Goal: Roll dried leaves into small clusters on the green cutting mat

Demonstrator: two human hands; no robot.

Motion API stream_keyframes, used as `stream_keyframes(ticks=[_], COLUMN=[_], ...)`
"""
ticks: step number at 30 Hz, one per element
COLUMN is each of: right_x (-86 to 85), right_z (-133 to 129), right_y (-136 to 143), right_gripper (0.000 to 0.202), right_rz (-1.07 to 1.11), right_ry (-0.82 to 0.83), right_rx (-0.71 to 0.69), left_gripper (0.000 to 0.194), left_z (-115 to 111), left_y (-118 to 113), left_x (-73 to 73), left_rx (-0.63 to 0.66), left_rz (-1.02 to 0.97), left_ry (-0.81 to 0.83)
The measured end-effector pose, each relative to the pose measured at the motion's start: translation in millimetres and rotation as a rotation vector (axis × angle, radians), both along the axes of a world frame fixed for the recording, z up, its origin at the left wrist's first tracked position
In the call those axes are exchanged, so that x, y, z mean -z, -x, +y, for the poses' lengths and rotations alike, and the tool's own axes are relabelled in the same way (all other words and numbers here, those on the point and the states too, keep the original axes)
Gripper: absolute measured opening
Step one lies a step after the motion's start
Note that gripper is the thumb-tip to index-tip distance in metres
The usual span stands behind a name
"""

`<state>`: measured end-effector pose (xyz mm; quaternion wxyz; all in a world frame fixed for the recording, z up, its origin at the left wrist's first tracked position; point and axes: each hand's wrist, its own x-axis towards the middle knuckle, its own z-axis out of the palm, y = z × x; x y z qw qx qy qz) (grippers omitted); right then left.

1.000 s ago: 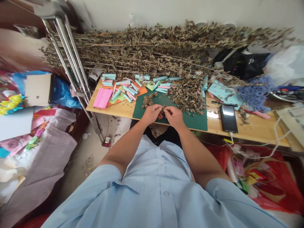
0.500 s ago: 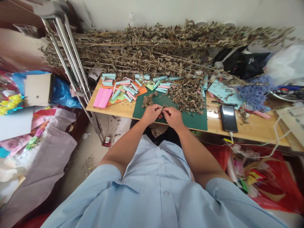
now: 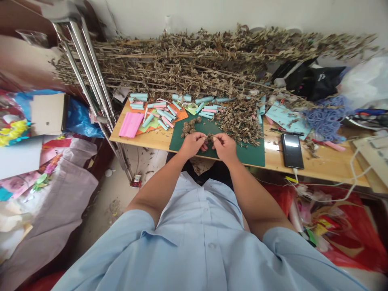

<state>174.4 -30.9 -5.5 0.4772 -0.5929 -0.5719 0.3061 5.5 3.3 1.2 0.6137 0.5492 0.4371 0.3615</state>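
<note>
Both of my hands are over the front of a green mat [image 3: 248, 155] on the wooden table. My left hand [image 3: 194, 144] is closed in a pinch, its fingertips at a small bit of dried leaf [image 3: 209, 138] between the hands. On the other side of that bit, my right hand [image 3: 224, 146] pinches too, thumb against forefinger. Just behind my left hand sits a small cluster of brown leaf clumps [image 3: 189, 127]. A larger heap of loose dried leaves [image 3: 242, 121] lies behind my right hand.
Long dried leafy stalks [image 3: 182, 72] lie along the back. Blue and pink paper rolls [image 3: 163, 115] and a pink packet [image 3: 131, 125] are at the left. A black phone [image 3: 292, 151] with a cable lies at the right, near blue yarn [image 3: 327, 115]. Metal crutches [image 3: 91, 81] lean at the left.
My hands have moved slightly apart, the right one shifting to the right. More of the dried leaf bit shows between them.
</note>
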Motion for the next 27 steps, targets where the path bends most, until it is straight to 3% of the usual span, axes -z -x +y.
stream_keyframes(ticks=[4, 11, 17, 27], right_x=[-0.9, 5.7, 0.2, 12.2], right_z=[2.5, 5.0, 2.1, 3.1], right_y=[0.5, 0.5, -1.3, -2.8], right_gripper=[0.024, 0.024, 0.025, 0.015], right_rz=[0.027, 0.058, 0.043, -0.114], right_ry=[0.018, 0.030, 0.013, -0.037], right_rx=[0.031, -0.047, -0.148, -0.106], left_gripper=[0.012, 0.011, 0.011, 0.004], left_z=[1.1, 0.3, 1.4, -2.3], left_y=[0.7, 3.1, 2.7, 1.0], left_x=[1.4, 2.5, 7.3, 0.1], left_rx=[0.034, 0.093, 0.098, 0.096], left_rz=[-0.042, -0.126, -0.133, -0.042], left_ry=[0.013, -0.013, -0.032, -0.047])
